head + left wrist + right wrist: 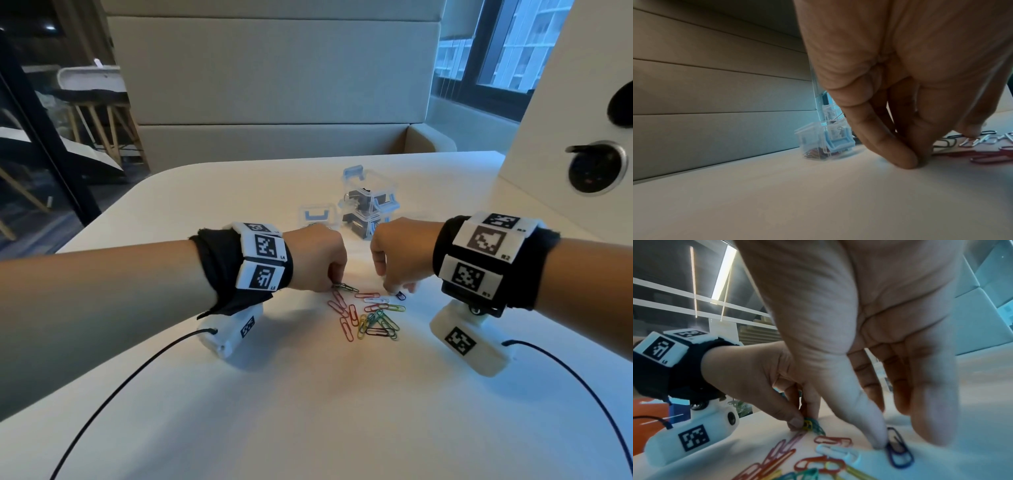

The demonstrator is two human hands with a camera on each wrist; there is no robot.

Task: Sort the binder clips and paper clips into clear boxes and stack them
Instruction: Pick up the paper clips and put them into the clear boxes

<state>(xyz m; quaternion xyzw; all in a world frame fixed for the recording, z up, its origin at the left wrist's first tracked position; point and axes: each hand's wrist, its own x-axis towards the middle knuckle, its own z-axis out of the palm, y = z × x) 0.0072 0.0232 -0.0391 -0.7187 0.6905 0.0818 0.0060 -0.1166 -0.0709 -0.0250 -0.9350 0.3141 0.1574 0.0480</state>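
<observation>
At far left, the left hand [317, 262] reached down to the white counter [308, 394], its grip narrowed to a pinch: thumb and fingertips [797, 421] held a small bunch of green and yellow paper clips [813, 426] at the left edge of the loose pile. Behind this hand stood an open clear box [317, 216] with a blue latch; the left-wrist view showed a few coloured clips lying in its bottom [816, 152].

At centre, the loose paper clips [366, 315] lay scattered flat on the counter between the two hands: red ones to the left, white and orange in the middle, green, yellow and black at the near side. Behind the pile, two clear boxes of black binder clips [368, 212] stood stacked, the upper one with its lid raised.

To the right, the right hand [400, 253] pointed its fingers downward, the grip narrow; its thumb tip [878, 443] pressed on one end of a dark blue paper clip [899, 451] lying on the counter, the other fingers just beside it. Whether that clip was lifted could not be told. Both wrists carried black bands with coded marker tiles and a white camera housing.
</observation>
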